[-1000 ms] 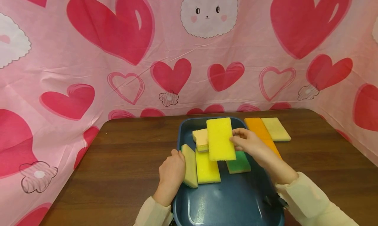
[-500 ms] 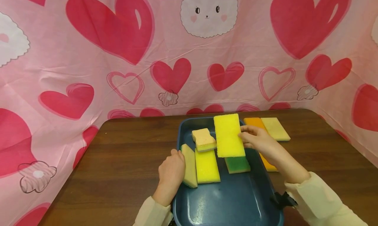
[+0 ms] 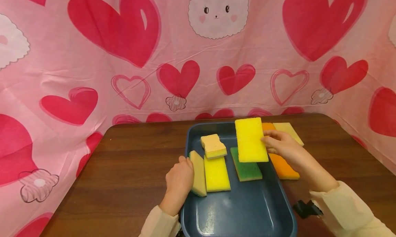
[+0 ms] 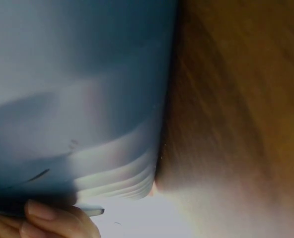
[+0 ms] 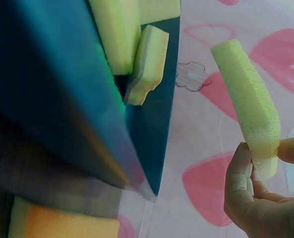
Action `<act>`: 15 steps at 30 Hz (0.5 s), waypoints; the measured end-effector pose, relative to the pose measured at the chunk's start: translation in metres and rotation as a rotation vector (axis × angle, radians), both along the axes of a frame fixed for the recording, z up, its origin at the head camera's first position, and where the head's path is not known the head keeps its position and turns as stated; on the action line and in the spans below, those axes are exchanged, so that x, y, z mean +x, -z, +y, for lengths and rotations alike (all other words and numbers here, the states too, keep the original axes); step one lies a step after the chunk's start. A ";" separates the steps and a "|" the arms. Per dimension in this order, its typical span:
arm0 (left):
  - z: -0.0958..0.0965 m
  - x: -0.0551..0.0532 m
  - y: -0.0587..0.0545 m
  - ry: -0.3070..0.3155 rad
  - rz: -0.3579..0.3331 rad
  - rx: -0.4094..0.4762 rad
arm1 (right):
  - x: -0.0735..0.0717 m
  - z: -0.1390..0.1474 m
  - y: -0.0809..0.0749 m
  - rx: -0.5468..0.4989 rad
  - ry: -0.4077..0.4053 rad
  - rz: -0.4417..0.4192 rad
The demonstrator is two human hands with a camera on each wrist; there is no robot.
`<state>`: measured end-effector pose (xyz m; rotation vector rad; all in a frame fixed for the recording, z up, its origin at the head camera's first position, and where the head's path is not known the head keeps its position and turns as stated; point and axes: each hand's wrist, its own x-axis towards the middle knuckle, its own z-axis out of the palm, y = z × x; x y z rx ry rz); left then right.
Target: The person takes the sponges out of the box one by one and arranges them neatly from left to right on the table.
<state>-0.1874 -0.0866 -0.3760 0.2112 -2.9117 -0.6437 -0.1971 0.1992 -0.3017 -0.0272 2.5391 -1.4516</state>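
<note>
My right hand (image 3: 287,149) pinches a bright yellow sponge (image 3: 251,140) by its right edge, raised over the right side of a dark blue tray (image 3: 238,209). Thumb and fingertips squeeze its two faces near one end in the right wrist view. At the left wall my left hand (image 3: 180,175) grips the tray rim; its fingers (image 4: 57,220) curl over the edge in the left wrist view. Inside lie another yellow sponge (image 3: 217,175), a beige wavy-sided sponge (image 3: 213,146) partly on it, and a green-topped sponge (image 3: 249,171). A pale sponge (image 3: 198,173) leans beside my left hand.
Right of the tray, orange sponges (image 3: 284,167) and a pale yellow sponge (image 3: 287,131) lie on the brown wooden table (image 3: 139,151), partly hidden by my right hand. A pink heart-patterned cloth (image 3: 185,47) hangs behind the table.
My right hand has carried the yellow sponge rightward and slightly up, uncovering the beige sponge and more of the green-topped one. My left hand stays in place on the rim.
</note>
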 end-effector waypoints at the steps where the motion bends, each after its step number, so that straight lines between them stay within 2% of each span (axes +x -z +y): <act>1: 0.000 0.000 0.000 0.001 0.002 0.003 | -0.001 0.002 0.000 0.003 0.003 0.000; 10: 0.001 0.000 0.001 0.007 0.006 0.001 | -0.005 0.024 0.006 0.021 0.072 -0.018; 15: 0.002 0.000 0.000 0.006 0.017 -0.003 | -0.006 0.036 0.011 0.081 0.092 -0.015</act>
